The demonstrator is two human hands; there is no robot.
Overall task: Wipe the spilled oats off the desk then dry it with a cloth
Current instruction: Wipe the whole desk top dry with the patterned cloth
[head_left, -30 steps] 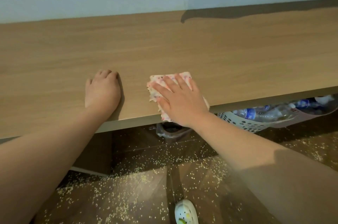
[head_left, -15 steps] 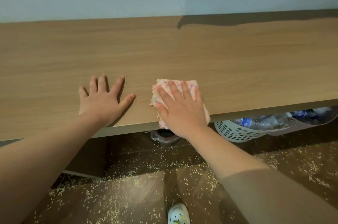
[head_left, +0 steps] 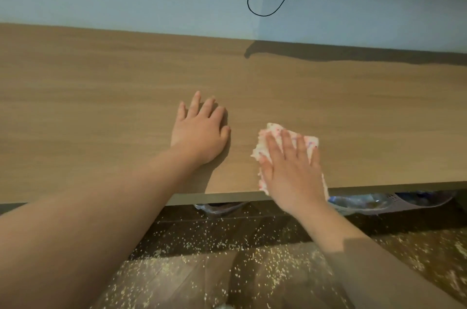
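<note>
Oats litter the floor below the wooden table; our right hand presses a speckled cloth flat at its near edge, our left hand rests flat-fingered nearby.

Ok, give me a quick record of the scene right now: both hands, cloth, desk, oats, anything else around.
left hand: flat on the desk, holding nothing
right hand: pressing flat on the cloth, fingers straight and spread
cloth: white with pink specks, reaching the desk's front edge
desk: wooden top, set against the wall
oats: scattered on the dark floor below
basket: under the desk, on the right
cable: black loop hanging on the wall
</note>
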